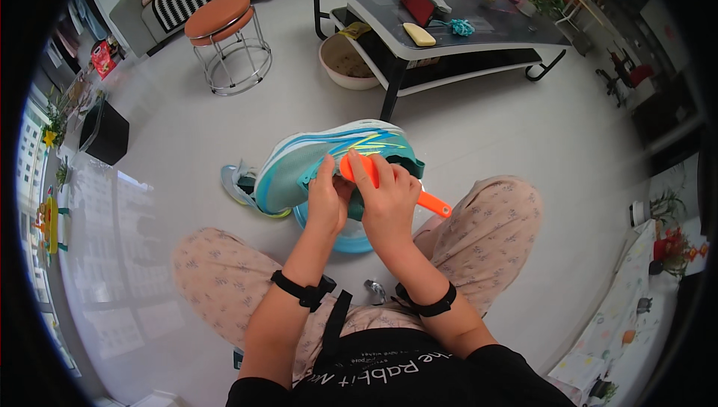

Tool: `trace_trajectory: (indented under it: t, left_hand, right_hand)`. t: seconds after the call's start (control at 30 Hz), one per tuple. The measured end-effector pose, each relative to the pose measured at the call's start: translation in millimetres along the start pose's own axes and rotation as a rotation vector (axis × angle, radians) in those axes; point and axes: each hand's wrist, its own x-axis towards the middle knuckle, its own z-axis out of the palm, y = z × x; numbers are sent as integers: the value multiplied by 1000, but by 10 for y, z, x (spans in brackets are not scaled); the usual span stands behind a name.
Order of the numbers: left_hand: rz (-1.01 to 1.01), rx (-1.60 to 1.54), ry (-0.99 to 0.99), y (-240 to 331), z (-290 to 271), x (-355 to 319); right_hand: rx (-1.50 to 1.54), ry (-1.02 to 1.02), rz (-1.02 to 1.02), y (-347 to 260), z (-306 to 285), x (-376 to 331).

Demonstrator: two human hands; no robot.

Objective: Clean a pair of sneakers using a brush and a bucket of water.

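Hands (366, 201) gripping teal sneaker (329, 164), orange brush (396, 186)

shoe (329, 160) over basin (351, 239) | stool (224, 33) behind-left | table (449, 41) behind-right

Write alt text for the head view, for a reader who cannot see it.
A seated person holds a teal and white running shoe over their lap, the left hand gripping it while the right hand presses an orange brush against it. A second shoe lies on the pale floor behind, near a round stool and a grey coffee table.
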Motion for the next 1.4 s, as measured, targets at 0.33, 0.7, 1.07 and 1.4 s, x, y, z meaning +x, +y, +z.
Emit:
trace_trajectory:
  t: [0.33, 0.7, 1.07, 1.4]
  left_hand:
    - [18, -9, 1, -47, 69, -36]
    - [23, -88, 12, -79, 33, -22]
    - [-10, -86, 19, -107, 46, -30]
    - [32, 317, 88, -188, 20, -77]
  right_hand:
    - [-45, -55, 55, 22, -2, 8]
    - [-38, -39, 78, 101, 3, 20]
    - [4, -52, 81, 134, 24, 40]
    - [-112, -83, 193, 269, 59, 127]
